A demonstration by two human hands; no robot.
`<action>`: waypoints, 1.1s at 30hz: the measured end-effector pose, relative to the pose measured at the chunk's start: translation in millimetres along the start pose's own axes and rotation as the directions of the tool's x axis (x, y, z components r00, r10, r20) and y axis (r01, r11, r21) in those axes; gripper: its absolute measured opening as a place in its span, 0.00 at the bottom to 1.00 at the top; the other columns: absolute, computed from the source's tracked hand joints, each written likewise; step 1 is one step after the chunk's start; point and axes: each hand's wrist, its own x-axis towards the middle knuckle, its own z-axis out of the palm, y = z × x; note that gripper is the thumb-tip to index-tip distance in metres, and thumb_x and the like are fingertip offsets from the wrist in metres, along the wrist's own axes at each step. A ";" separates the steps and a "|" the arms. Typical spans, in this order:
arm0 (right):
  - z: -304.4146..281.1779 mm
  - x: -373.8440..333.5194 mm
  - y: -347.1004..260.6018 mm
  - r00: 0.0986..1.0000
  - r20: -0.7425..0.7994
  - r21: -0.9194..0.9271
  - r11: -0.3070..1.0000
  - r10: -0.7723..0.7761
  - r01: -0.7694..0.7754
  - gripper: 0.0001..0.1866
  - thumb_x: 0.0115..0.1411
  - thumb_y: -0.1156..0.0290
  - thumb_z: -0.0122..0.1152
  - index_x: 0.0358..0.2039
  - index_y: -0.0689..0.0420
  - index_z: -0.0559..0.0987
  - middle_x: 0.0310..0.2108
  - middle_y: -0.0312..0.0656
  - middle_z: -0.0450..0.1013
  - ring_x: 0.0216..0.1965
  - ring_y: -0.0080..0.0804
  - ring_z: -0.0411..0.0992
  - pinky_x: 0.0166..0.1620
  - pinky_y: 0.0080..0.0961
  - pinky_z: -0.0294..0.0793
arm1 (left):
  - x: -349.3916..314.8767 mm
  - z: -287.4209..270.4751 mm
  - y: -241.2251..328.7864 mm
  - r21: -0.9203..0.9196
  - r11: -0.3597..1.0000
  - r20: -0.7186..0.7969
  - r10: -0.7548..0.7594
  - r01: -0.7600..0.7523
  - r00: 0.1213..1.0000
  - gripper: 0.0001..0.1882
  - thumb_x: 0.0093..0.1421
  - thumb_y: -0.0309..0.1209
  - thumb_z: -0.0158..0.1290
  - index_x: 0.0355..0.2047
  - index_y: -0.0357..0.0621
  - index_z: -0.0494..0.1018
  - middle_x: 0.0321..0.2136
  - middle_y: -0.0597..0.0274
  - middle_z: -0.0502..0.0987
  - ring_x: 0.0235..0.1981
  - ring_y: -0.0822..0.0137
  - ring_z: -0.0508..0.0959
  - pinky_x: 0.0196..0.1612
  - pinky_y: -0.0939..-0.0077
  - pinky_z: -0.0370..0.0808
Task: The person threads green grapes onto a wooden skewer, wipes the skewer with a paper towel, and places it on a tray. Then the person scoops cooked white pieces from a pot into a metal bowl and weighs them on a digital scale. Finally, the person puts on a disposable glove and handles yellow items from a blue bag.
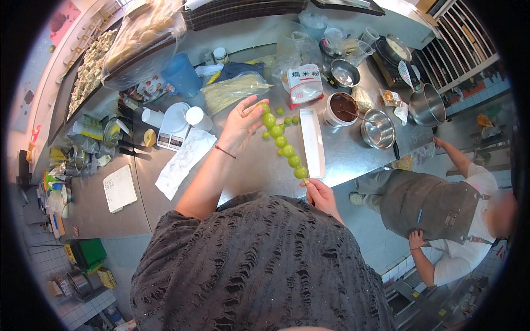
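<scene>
A skewer of several green grapes (280, 142) slants across the middle, held above the steel table. My left hand (240, 126) pinches the grape at its upper far end between thumb and fingers. At the lower near end my right hand (321, 196) grips the short bare stick below the last grape. Behind the skewer, loose green grapes (280, 111) lie on the table, partly covered by it. A long narrow white tray (312, 144) rests just to the right of the skewer.
A white tub of dark brown paste (343, 108), a steel bowl (379, 129) and a red-and-white powder bag (305, 85) stand at the back right. Left are a kitchen scale (174, 126), a white cloth (185, 164) and an open notebook (120, 188). A co-worker in an apron (430, 204) stands right.
</scene>
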 end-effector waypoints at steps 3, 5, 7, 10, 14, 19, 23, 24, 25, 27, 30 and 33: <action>-1.7 7.8 -2.8 0.997 0.059 0.086 0.996 -0.045 0.039 0.13 0.72 0.66 0.49 0.48 0.60 0.78 0.21 0.28 0.65 0.21 0.14 0.59 0.26 0.14 0.58 | -4.0 7.6 12.6 -0.212 0.977 0.046 -0.002 0.012 0.999 0.28 0.71 0.44 0.45 0.64 0.42 0.56 0.58 0.53 0.71 0.56 0.63 0.73 0.58 0.62 0.73; -1.9 14.8 -6.8 0.992 0.102 0.124 0.991 -0.072 0.059 0.14 0.72 0.66 0.49 0.48 0.60 0.78 0.21 0.28 0.64 0.21 0.15 0.59 0.26 0.15 0.57 | -7.5 12.3 22.1 -0.241 0.970 0.051 -0.002 0.014 0.999 0.29 0.72 0.49 0.41 0.64 0.43 0.56 0.58 0.55 0.71 0.58 0.63 0.71 0.60 0.61 0.70; -1.9 22.1 -12.3 0.986 0.131 0.159 0.984 -0.102 0.080 0.13 0.72 0.66 0.48 0.47 0.60 0.78 0.20 0.28 0.63 0.22 0.15 0.58 0.26 0.15 0.56 | -10.4 17.6 28.7 -0.075 0.997 0.008 0.011 -0.011 1.000 0.29 0.72 0.53 0.37 0.63 0.45 0.59 0.58 0.57 0.71 0.59 0.63 0.70 0.61 0.61 0.69; 2.7 28.8 -18.6 0.977 0.182 0.183 0.980 -0.115 0.081 0.13 0.72 0.66 0.48 0.47 0.60 0.77 0.20 0.27 0.61 0.21 0.15 0.56 0.26 0.15 0.54 | -14.2 23.6 35.2 -0.009 0.999 0.037 0.035 -0.035 0.999 0.25 0.72 0.48 0.42 0.60 0.45 0.66 0.56 0.62 0.72 0.57 0.66 0.71 0.59 0.66 0.69; 17.9 34.9 -25.7 0.953 0.285 0.220 0.975 -0.103 0.040 0.13 0.73 0.66 0.47 0.46 0.61 0.76 0.19 0.27 0.59 0.22 0.16 0.54 0.27 0.15 0.53 | -21.7 29.0 36.7 0.182 0.976 0.102 0.101 -0.118 0.990 0.23 0.71 0.44 0.47 0.60 0.45 0.68 0.55 0.65 0.72 0.54 0.69 0.72 0.57 0.67 0.69; 46.9 53.9 -46.0 0.924 0.369 0.308 0.951 -0.098 -0.022 0.12 0.73 0.65 0.47 0.44 0.59 0.76 0.18 0.26 0.57 0.22 0.15 0.53 0.28 0.15 0.52 | -51.7 35.3 25.5 0.090 0.993 0.102 0.067 -0.076 0.993 0.25 0.72 0.44 0.44 0.64 0.45 0.63 0.58 0.62 0.71 0.55 0.67 0.73 0.58 0.66 0.69; 72.8 64.4 -62.2 0.930 0.317 0.110 0.981 -0.184 0.157 0.12 0.72 0.65 0.47 0.43 0.57 0.77 0.19 0.26 0.58 0.22 0.14 0.54 0.27 0.15 0.53 | -81.1 43.1 12.1 0.091 0.996 0.096 -0.012 0.004 0.995 0.26 0.73 0.48 0.38 0.62 0.44 0.62 0.59 0.58 0.70 0.59 0.64 0.71 0.59 0.66 0.68; 78.4 63.7 -64.3 0.929 0.308 0.076 0.979 -0.205 0.190 0.12 0.72 0.65 0.47 0.43 0.57 0.77 0.19 0.26 0.58 0.22 0.14 0.55 0.27 0.15 0.53 | -87.9 45.5 8.9 0.127 0.992 0.074 -0.026 0.016 0.997 0.25 0.73 0.48 0.38 0.61 0.44 0.63 0.59 0.57 0.70 0.59 0.63 0.71 0.59 0.66 0.69; 83.7 62.5 -65.8 0.926 0.303 0.046 0.974 -0.224 0.221 0.12 0.72 0.65 0.48 0.43 0.57 0.77 0.19 0.26 0.59 0.22 0.13 0.55 0.27 0.15 0.53 | -93.3 47.5 6.6 0.163 0.986 0.039 -0.046 0.039 0.998 0.25 0.74 0.47 0.38 0.60 0.44 0.63 0.58 0.57 0.70 0.59 0.63 0.71 0.59 0.66 0.69; 91.9 58.8 -68.4 0.911 0.306 0.028 0.959 -0.276 0.281 0.11 0.72 0.66 0.48 0.43 0.58 0.77 0.19 0.26 0.59 0.22 0.13 0.56 0.26 0.15 0.54 | -102.5 51.2 3.4 0.050 0.998 0.055 0.019 -0.022 0.998 0.22 0.73 0.44 0.40 0.58 0.40 0.64 0.57 0.54 0.71 0.60 0.63 0.71 0.59 0.67 0.71; 100.4 53.3 -71.2 0.900 0.297 0.027 0.945 -0.319 0.326 0.11 0.72 0.67 0.48 0.43 0.59 0.76 0.19 0.26 0.59 0.22 0.13 0.57 0.26 0.15 0.55 | -110.9 54.0 2.9 0.027 0.997 0.073 0.069 -0.071 0.995 0.22 0.73 0.42 0.41 0.58 0.39 0.63 0.57 0.53 0.71 0.60 0.63 0.71 0.59 0.68 0.71; 103.5 51.2 -74.6 0.891 0.300 0.048 0.938 -0.342 0.344 0.11 0.72 0.67 0.48 0.43 0.60 0.76 0.19 0.26 0.59 0.22 0.13 0.56 0.26 0.15 0.55 | -114.5 55.4 5.2 0.007 0.996 0.083 0.088 -0.089 0.993 0.22 0.73 0.42 0.41 0.58 0.39 0.63 0.57 0.53 0.70 0.60 0.62 0.71 0.59 0.67 0.72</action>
